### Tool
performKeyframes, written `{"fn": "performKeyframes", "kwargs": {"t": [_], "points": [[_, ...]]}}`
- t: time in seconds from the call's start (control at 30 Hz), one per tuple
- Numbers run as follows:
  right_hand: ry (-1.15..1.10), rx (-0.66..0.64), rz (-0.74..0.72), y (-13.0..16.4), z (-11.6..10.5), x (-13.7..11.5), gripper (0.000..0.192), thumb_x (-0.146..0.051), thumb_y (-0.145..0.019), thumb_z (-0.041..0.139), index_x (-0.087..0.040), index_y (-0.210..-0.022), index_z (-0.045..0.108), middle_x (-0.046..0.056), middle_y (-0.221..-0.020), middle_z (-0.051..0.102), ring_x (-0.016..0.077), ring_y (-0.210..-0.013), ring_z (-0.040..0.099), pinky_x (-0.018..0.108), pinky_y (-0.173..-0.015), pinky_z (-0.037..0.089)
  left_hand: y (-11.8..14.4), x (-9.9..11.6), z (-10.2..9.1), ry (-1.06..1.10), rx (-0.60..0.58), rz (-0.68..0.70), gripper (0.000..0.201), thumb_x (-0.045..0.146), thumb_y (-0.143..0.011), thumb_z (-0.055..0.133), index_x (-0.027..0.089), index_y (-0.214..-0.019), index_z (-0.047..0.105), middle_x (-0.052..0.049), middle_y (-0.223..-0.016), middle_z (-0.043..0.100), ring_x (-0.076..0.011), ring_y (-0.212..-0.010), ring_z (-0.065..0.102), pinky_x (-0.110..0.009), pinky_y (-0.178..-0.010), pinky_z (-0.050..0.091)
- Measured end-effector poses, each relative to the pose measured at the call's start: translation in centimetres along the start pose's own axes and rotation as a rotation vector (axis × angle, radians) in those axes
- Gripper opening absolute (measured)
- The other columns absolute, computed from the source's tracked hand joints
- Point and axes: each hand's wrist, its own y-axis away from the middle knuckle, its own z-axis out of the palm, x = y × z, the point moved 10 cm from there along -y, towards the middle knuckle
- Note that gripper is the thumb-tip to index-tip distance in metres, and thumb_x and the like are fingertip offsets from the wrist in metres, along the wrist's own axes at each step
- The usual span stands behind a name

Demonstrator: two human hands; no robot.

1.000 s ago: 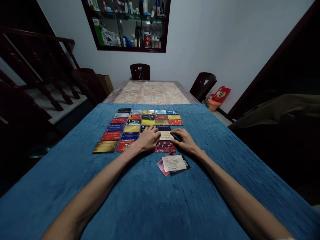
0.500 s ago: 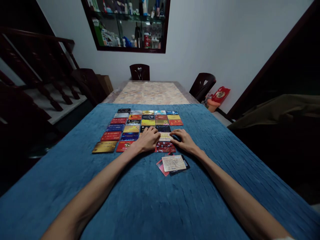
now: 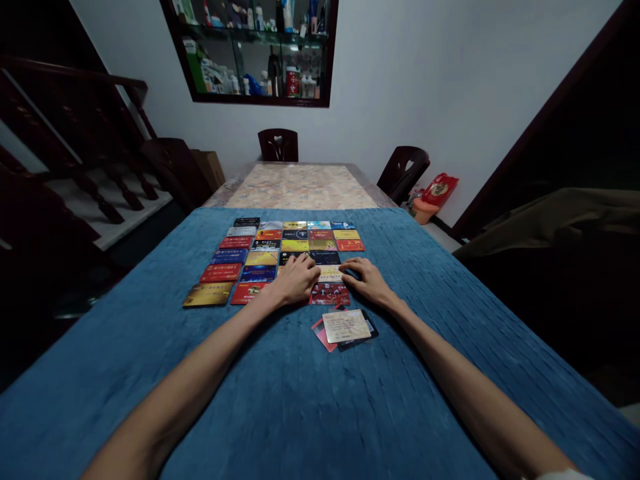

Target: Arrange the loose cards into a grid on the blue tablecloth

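Between the hands: pale card (image 3: 331, 273), both hands flat on it
Left hand (image 3: 295, 280): open
Right hand (image 3: 367, 281): open
Beyond: card grid (image 3: 280, 250) laid
Nearer: loose pile (image 3: 345, 328) left

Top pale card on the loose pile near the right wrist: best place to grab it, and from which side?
Take the top pale card by its near-right corner, coming from the right hand side. It lies flat on the pile, overhanging the dark card beneath; hook fingers under that free edge, probably by sliding it off first.

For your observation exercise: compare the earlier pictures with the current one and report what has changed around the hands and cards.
Almost nothing. The left hand and right hand still rest on the pale card in the grid; nothing grasped or released. The loose pile stays put.
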Motion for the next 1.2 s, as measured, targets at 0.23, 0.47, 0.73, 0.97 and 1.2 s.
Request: {"fn": "performKeyframes", "kwargs": {"t": [0.23, 0.47, 0.73, 0.97, 1.2], "points": [[0.022, -0.017, 0.038, -0.2, 0.2, 0.4, 0.021, -0.025, -0.087, 0.062, -0.021, -0.103, 0.074, 0.01, -0.109, 0.069, 0.0248, -0.1, 0.061, 0.046, -0.095, 0.045, -0.1, 0.1, 0.2, -0.054, -0.015, 0.004, 0.023, 0.018, -0.094, 0.043, 0.016, -0.102, 0.065, -0.013, -0.109, 0.062, -0.0271, -0.102, 0.049, -0.04, -0.082, 0.038], [0.01, -0.02, 0.042, -0.1, 0.2, 0.5, 0.019, -0.024, -0.087, 0.064, -0.022, -0.102, 0.074, 0.008, -0.109, 0.069, 0.0242, -0.103, 0.061, 0.043, -0.096, 0.045, -0.2, 0.5, -0.2, -0.109, -0.001, 0.012, 0.024, 0.02, -0.095, 0.042, 0.015, -0.103, 0.064, -0.015, -0.111, 0.061, -0.0286, -0.102, 0.05, -0.042, -0.081, 0.037], [-0.027, 0.019, 0.037, 0.0, -0.2, 0.5, 0.019, -0.027, -0.088, 0.062, -0.022, -0.103, 0.073, 0.008, -0.109, 0.07, 0.0242, -0.103, 0.061, 0.042, -0.095, 0.045, -0.1, 2.6, -1.6, -0.137, 0.104, 0.085, 0.025, 0.024, -0.097, 0.041, 0.014, -0.1, 0.064, -0.015, -0.107, 0.063, -0.0284, -0.101, 0.051, -0.043, -0.082, 0.036], [-0.049, 0.084, -0.013, 0.1, -1.3, -0.9, 0.02, -0.033, -0.093, 0.057, -0.023, -0.101, 0.072, 0.007, -0.102, 0.071, 0.023, -0.098, 0.061, 0.041, -0.091, 0.046, 0.1, 4.1, -2.2, -0.124, 0.133, 0.121, 0.022, 0.022, -0.096, 0.044, 0.012, -0.1, 0.064, -0.014, -0.104, 0.063, -0.0273, -0.099, 0.051, -0.042, -0.084, 0.035], [-0.041, 0.06, -0.05, 0.3, -2.3, -2.9, 0.016, -0.028, -0.093, 0.057, -0.023, -0.097, 0.071, 0.005, -0.097, 0.073, 0.0231, -0.093, 0.06, 0.04, -0.087, 0.046, 1.4, 5.7, -2.3, -0.081, 0.156, 0.144, 0.023, 0.02, -0.097, 0.043, 0.013, -0.099, 0.064, -0.014, -0.102, 0.064, -0.0262, -0.095, 0.053, -0.041, -0.082, 0.036]]}}
